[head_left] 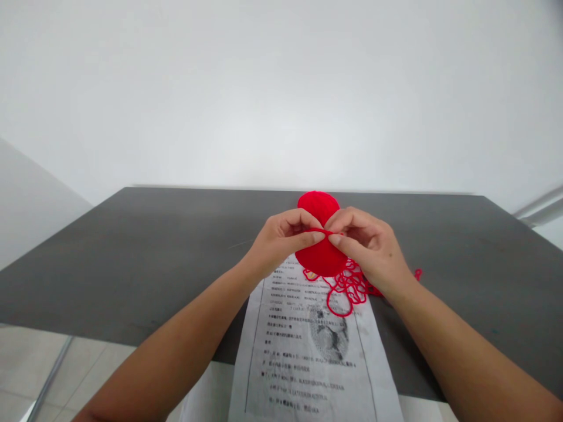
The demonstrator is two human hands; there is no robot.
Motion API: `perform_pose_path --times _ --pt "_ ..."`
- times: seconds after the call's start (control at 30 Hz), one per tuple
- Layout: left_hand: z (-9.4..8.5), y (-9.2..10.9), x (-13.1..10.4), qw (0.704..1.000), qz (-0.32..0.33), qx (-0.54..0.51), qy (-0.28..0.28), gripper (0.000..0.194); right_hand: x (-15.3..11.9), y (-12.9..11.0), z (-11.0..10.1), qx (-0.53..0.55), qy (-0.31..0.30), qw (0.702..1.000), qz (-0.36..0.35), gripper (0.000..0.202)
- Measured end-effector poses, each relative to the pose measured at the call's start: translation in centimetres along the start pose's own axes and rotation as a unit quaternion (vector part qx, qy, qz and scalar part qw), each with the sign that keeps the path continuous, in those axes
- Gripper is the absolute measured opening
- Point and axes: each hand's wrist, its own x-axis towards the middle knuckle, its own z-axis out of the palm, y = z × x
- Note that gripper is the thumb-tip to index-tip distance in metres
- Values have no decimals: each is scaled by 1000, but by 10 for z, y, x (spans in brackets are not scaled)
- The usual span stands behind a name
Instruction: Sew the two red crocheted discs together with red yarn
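The left hand (pixel 282 232) has thumb and forefinger clamped on a red strand (pixel 326 232) across the middle of the red bundle (pixel 320 261); the right hand (pixel 376 241) pinches it just beside, also thumb to forefinger. The 2 sets of fingertips nearly meet, a grip that seems meant to keep a short length under close control. The bundle shows 1 rounded lobe beyond the fingers and 1 nearer; whether they join beneath, I cannot tell. Loose loops of yarn (pixel 349 290) lie nearer than the bundle and rightward, their slack probably sparing the pinch any tug. A printed sheet (pixel 285 363) runs from the bundle towards the person, presumably for easy reading. The dark table (pixel 145 252) spreads on both sides of the bundle.
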Motion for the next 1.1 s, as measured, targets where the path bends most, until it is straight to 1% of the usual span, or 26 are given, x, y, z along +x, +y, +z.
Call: perform_pose_path --times 0.1,0.2,0.3,0.43,0.6,0.73,0.87,0.97,1.1 --pt "-1 2 0 999 34 41 -2 22 0 -1 1 -9 11 1000 -11 7" --pt "-3 4 0 993 58 101 -7 23 0 -2 1 -13 9 1000 2 5" --pt "-5 6 -1 987 70 147 -9 21 0 -3 0 -22 4 1000 6 7" --pt "-5 6 -1 982 82 169 -10 18 1 -5 -1 -27 5 1000 -11 13" --pt "-5 6 -1 981 85 173 -15 15 3 -3 -2 -9 8 1000 2 13" --pt "-4 5 -1 988 61 142 -12 16 4 2 -3 26 -2 999 36 11" --pt "-3 5 0 994 34 106 -3 22 3 6 -4 65 -13 995 69 12" --pt "-3 5 0 994 30 103 2 25 3 5 -3 67 -20 995 78 13" --pt "-3 5 1 995 17 99 7 25 3 3 -2 52 -4 996 78 12"
